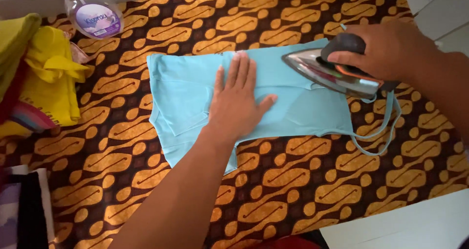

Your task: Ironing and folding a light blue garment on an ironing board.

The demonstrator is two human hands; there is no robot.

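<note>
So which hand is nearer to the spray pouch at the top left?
The left. The left hand lies flat on the light blue garment, below and right of the spray pouch. The right hand grips the iron far over on the right.

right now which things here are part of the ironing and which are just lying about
In use:
- light blue garment, pressed flat by the left hand
- iron, gripped by the right hand
- brown and gold patterned cloth underneath

Lying about:
- yellow clothes, left edge
- clear pouch with purple label, top left
- dark folded fabric, bottom left
</note>
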